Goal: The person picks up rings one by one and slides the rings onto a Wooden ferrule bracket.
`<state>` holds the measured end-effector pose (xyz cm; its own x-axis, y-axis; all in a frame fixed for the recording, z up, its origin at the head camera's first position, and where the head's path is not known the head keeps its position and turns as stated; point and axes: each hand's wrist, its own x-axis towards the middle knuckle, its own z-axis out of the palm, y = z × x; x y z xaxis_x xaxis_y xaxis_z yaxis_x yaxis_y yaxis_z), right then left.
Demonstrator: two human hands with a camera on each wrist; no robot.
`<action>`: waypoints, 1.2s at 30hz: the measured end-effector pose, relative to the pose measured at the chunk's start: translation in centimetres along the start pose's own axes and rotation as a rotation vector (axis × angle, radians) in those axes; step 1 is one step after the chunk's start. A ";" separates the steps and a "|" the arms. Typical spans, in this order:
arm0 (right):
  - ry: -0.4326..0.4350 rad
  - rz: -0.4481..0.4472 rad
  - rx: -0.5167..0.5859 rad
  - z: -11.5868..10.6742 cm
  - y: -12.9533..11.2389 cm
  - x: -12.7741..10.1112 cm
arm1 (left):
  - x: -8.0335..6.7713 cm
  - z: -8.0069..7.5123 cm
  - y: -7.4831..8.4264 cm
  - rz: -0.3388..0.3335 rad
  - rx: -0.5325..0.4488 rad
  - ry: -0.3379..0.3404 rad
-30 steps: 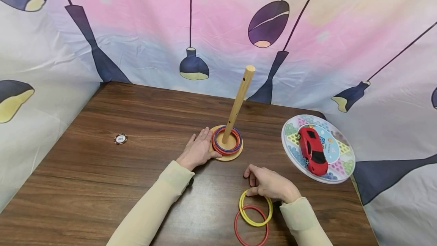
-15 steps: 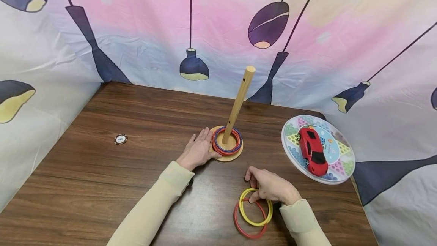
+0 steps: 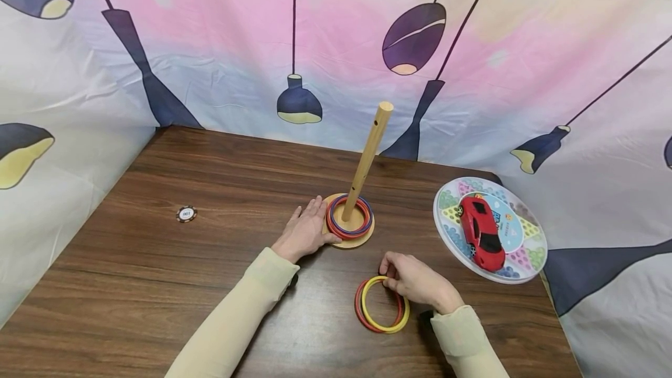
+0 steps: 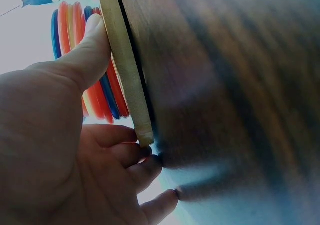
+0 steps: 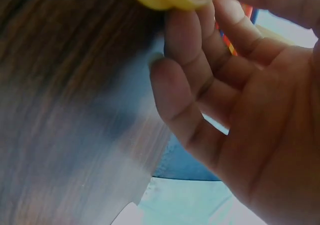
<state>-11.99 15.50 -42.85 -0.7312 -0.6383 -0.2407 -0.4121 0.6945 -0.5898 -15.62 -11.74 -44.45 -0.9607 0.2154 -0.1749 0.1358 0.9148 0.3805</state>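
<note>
A ring toss stand has an upright wooden post (image 3: 368, 159) on a round wooden base (image 3: 353, 245). Several rings (image 3: 329, 225), red and blue on top, lie stacked around the post. My left hand (image 3: 301, 235) grips the base's left side; in the left wrist view its thumb is on top beside the stack (image 4: 104, 97) and its fingers are at the base's edge (image 4: 131, 80). Nearer me, my right hand (image 3: 417, 280) pinches yellow rings (image 3: 391, 329) at their far rim, with a red ring (image 3: 359, 311) overlapped by them. The right wrist view shows two yellow rims (image 5: 172, 0) by the fingertips.
To the right lies a round, colourful board game box (image 3: 532, 270) with a red toy car (image 3: 483, 232) on it. A poker chip (image 3: 186, 214) is on the left of the wooden table (image 3: 157, 284). A patterned cloth (image 3: 220, 45) hangs behind the table.
The yellow rings and the red ring have shifted away from me and now nearly line up. My right thumb and fingers have closed on the yellow rim. My left hand has stayed still.
</note>
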 end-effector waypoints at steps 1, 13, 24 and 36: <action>0.012 0.007 -0.004 0.0 0.0 0.0 | 0.0 0.0 0.0 -0.001 -0.001 0.001; 0.104 0.059 0.003 -0.1 0.3 0.0 | 0.0 0.0 0.0 -0.002 0.006 0.003; 0.128 0.006 0.038 -0.4 0.6 0.0 | 0.0 0.0 0.0 0.014 0.004 0.022; 0.150 0.018 0.086 -0.3 0.8 0.1 | 0.0 0.0 0.0 -0.004 -0.002 0.006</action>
<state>-12.61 16.08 -43.11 -0.8140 -0.5643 -0.1378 -0.3543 0.6704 -0.6520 -15.61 -11.70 -44.44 -0.9628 0.2097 -0.1706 0.1315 0.9148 0.3820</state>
